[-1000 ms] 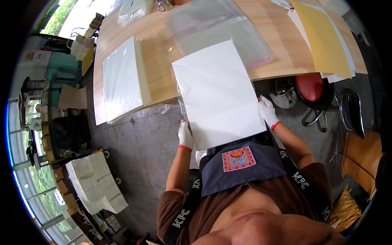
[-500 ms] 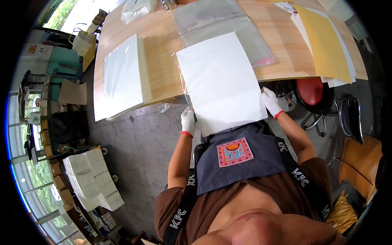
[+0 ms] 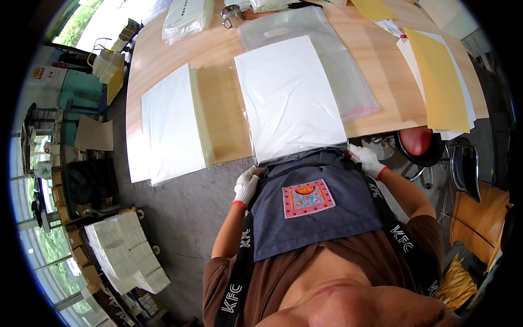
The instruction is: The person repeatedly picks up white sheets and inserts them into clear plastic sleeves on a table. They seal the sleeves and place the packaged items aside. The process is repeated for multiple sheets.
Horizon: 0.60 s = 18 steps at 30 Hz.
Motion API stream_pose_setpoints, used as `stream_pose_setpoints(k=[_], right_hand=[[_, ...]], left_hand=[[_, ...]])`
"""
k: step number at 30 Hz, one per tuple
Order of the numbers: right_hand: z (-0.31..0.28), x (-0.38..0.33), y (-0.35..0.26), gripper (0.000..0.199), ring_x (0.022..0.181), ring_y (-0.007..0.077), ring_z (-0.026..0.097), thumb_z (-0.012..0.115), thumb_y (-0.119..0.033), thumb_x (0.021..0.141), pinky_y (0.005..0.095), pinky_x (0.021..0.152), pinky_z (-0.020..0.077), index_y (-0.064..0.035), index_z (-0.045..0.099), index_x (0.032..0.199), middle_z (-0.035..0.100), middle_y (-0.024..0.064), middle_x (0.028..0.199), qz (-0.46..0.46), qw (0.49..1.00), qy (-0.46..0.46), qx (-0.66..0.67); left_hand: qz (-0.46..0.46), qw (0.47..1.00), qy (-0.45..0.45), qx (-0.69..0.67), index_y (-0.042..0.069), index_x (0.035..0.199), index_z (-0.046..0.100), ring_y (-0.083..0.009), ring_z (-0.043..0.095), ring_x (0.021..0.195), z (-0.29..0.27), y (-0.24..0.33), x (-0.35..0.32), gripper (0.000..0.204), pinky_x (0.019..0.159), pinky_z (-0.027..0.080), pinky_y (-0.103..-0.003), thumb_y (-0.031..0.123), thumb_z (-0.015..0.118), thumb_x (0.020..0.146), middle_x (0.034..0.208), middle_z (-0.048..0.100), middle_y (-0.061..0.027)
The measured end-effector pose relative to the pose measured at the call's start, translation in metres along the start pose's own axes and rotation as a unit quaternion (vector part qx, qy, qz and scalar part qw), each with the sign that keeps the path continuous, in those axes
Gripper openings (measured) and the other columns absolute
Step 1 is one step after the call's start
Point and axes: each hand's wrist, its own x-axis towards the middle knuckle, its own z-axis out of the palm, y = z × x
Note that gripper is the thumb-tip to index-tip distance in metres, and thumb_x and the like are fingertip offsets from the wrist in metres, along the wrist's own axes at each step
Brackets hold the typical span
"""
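Wooden table: white sheet stack at left, yellow sheets at right, metal cup at far edge. Red stool under table. White bundles on grey floor.

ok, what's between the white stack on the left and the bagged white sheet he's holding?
Head view: only a bare strip of wooden table separates the white stack from the bagged white sheet; nothing lies on it.

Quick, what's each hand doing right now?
Left hand: gloved, shut on the near left corner of the bagged white sheet.
Right hand: gloved, shut on its near right corner.
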Motion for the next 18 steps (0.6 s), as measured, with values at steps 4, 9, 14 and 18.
stream_pose_setpoints(k=[4,9,14,18], right_hand=[[-0.006,0.017,0.002,0.012,0.068,0.0232,0.059,0.054,-0.021,0.086,0.0317,0.058,0.0455,-0.0128,0.058,0.094,0.063,0.0092,0.078,-0.098,0.992,-0.076,-0.024],[-0.027,0.018,-0.028,0.01,0.065,0.0124,0.047,0.047,-0.011,0.088,0.0245,0.061,0.0402,-0.0072,0.056,0.092,0.049,0.0023,0.07,-0.402,0.879,0.053,-0.25],[-0.067,-0.009,-0.071,0.017,0.05,0.0053,0.044,0.046,-0.021,0.092,0.0223,0.046,0.0368,-0.0074,0.047,0.083,0.045,-0.0031,0.062,-0.051,0.997,-0.025,0.048],[-0.069,-0.009,-0.042,0.017,0.048,0.005,0.044,0.046,-0.019,0.093,0.0212,0.043,0.036,-0.0074,0.046,0.081,0.043,-0.0039,0.06,0.031,0.99,-0.009,0.14]], left_hand=[[0.056,0.992,-0.03,0.106,0.008,0.102,0.063,-0.0243,0.061,0.091,-0.031,0.033,0.003,0.024,0.08,0.046,-0.031,0.009,0.048,0.083,0.093,0.065,-0.0135],[0.095,0.982,-0.048,0.154,0.005,0.095,0.062,-0.03,0.061,0.092,-0.038,0.026,0.029,0.02,0.08,0.047,-0.034,0.009,0.05,0.079,0.095,0.063,-0.016],[-0.003,0.992,-0.07,-0.101,0.001,0.097,0.065,-0.0115,0.059,0.083,-0.008,0.024,0.031,0.026,0.075,0.045,-0.026,0.021,0.051,0.09,0.088,0.067,-0.0077],[-0.042,0.982,-0.056,-0.174,-0.002,0.094,0.066,-0.0102,0.059,0.08,0.029,0.006,0.019,0.025,0.073,0.046,-0.024,0.019,0.053,0.089,0.087,0.067,-0.005]])
